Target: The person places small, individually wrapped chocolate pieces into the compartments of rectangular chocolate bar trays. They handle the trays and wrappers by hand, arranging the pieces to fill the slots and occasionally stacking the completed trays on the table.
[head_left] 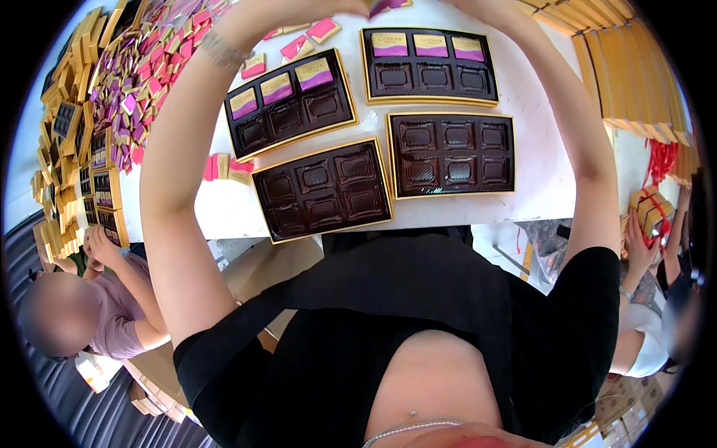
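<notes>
My left hand [328, 9] reaches past the boxes to the top edge, which cuts it off; its fingertips are beside a purple-and-gold wrapped chocolate [387, 6]. Only a small part of my right hand [472, 6] shows at the same edge, its fingers out of sight. Below them, a tilted gold-rimmed box [287, 116] and a straighter box [433, 76] each hold three gold-and-purple wrapped chocolates in the far row; their near cavities are bare. Closer to my body, a left box [323, 190] and a right box [452, 155] show only bare dark brown cavities.
Loose pink and purple wrapped chocolates [153, 82] heap at the far left of the white table [534, 179]. Stacked gold boxes [631, 82] line the right. One person [123, 299] works at the left; another at the right holds a red-ribboned gold box [651, 215].
</notes>
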Demonstrator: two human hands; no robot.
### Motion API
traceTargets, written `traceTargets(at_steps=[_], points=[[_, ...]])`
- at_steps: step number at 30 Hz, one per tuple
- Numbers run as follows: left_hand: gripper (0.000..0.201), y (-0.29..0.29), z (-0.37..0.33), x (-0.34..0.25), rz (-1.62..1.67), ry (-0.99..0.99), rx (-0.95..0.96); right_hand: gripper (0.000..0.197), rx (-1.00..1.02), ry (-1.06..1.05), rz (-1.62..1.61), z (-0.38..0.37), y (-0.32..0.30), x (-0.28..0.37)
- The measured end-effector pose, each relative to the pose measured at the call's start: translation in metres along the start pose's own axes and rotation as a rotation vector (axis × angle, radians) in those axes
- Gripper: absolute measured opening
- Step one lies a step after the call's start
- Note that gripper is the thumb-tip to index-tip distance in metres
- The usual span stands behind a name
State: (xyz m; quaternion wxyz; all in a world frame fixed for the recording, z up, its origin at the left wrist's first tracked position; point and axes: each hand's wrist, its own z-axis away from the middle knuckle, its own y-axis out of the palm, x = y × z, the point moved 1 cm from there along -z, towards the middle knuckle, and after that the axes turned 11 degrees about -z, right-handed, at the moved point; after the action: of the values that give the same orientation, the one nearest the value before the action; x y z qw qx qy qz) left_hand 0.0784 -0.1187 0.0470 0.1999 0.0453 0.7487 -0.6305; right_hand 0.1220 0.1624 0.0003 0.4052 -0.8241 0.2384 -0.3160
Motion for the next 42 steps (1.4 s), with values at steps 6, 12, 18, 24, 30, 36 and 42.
traceTargets(at_steps=[6,12,18,24,30,36,42], points=[[0.025,-0.008,0.102,-0.125,0.379,-0.289,0.366,0.011,-0.177,0.327,-0.612,0.078,-0.016,0.169],[0.025,0.027,0.17,-0.143,0.099,-0.306,0.093,0.01,-0.116,0.318,-0.289,0.09,0.028,0.205],[0.027,0.06,0.212,-0.169,-0.234,-0.497,-0.206,0.039,0.078,0.169,-0.074,0.11,0.028,0.221],[0.075,0.085,0.219,-0.221,-0.325,-0.501,-0.047,0.086,0.405,0.165,0.139,0.118,0.021,0.233],[0.092,0.099,0.222,-0.215,-0.343,-0.547,-0.002,0.093,0.491,0.163,0.146,0.118,0.018,0.233],[0.062,0.04,0.194,-0.159,-0.349,-0.454,-0.419,0.035,0.07,0.409,-0.361,0.049,-0.02,0.173],[0.028,0.009,0.034,0.027,-0.621,-0.284,-0.388,0.032,0.113,0.35,0.19,-0.056,0.036,0.019]])
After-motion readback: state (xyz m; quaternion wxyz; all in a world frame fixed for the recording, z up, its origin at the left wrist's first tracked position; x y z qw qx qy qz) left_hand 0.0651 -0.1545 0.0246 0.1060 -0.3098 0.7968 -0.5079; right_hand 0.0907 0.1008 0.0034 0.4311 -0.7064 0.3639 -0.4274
